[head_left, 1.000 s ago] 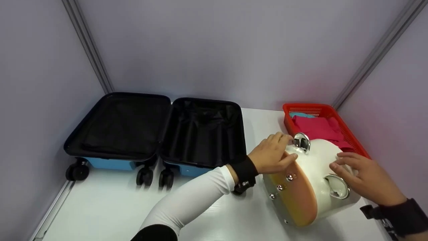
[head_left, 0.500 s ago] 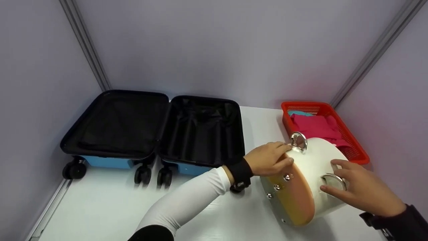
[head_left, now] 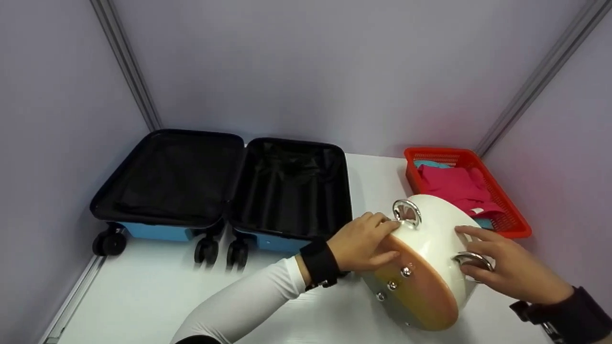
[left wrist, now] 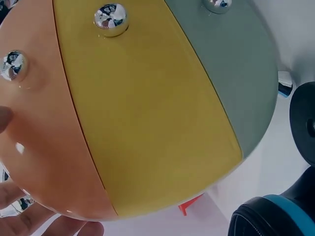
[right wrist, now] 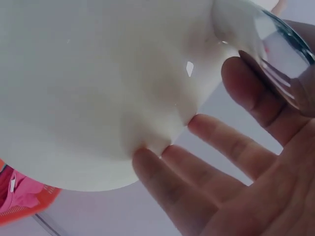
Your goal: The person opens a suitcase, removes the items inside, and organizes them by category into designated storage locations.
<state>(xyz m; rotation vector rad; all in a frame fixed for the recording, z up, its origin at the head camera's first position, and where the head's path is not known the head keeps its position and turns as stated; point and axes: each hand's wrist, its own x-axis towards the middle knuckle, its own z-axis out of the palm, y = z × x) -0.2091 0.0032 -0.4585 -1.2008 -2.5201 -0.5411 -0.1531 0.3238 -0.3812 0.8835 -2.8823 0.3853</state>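
Observation:
A rounded white box (head_left: pixel 432 234) with a glossy front striped in orange, yellow and grey-green (left wrist: pixel 147 113) is tilted on the table. Chrome ball knobs dot the front. One chrome ring (head_left: pixel 417 212) stands on its top and another chrome ring (head_left: pixel 480 258) on its side. My left hand (head_left: pixel 358 243) holds the front's upper edge, fingers over the rim, thumb on the orange stripe. My right hand (head_left: pixel 514 270) touches the white side with spread fingertips, its thumb by the side ring. The underside of the box is hidden.
A blue suitcase (head_left: pixel 158 232) lies open to the left, both black-lined halves facing up, with black wheels (head_left: pixel 207 251) toward me. Behind the box, a red basket (head_left: pixel 514 220) holds pink cloth (head_left: pixel 454 184) and blue cloth (head_left: pixel 432 164). Grey walls enclose the table.
The box has turned and tipped, its top ring shifting left and down. My left hand moves left and down with it. My right hand has moved in against the side ring.

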